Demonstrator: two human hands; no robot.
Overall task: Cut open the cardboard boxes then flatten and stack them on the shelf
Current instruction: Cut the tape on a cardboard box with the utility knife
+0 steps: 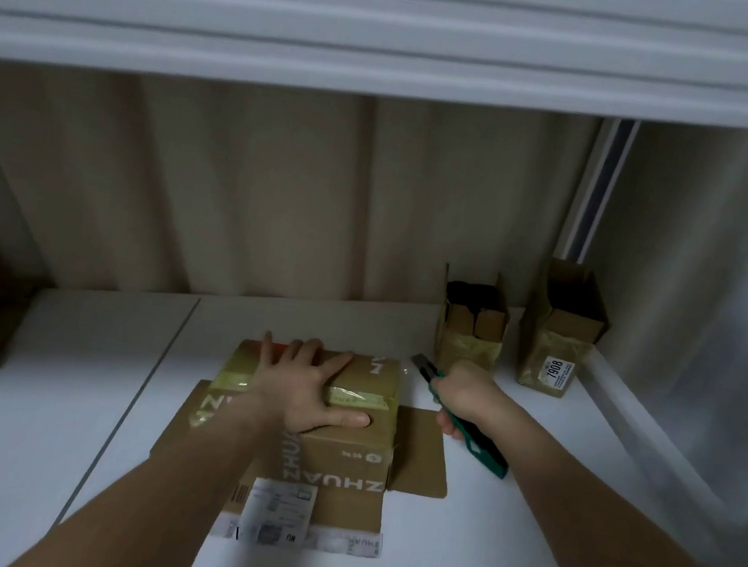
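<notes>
The box (343,406) sits mid-shelf (53,379), on flattened cardboard (420,457). The left hand (307,385) lies flat on its taped top, fingers spread toward 12 o'clock, its grip apart. The right hand (459,397) is at the box's 3 o'clock, its grip clamped on the knife (463,420), blade toward 11 o'clock. Risk: a cut along the tape could slip into the pressing fingers, or the box could slide on the cardboard.
</notes>
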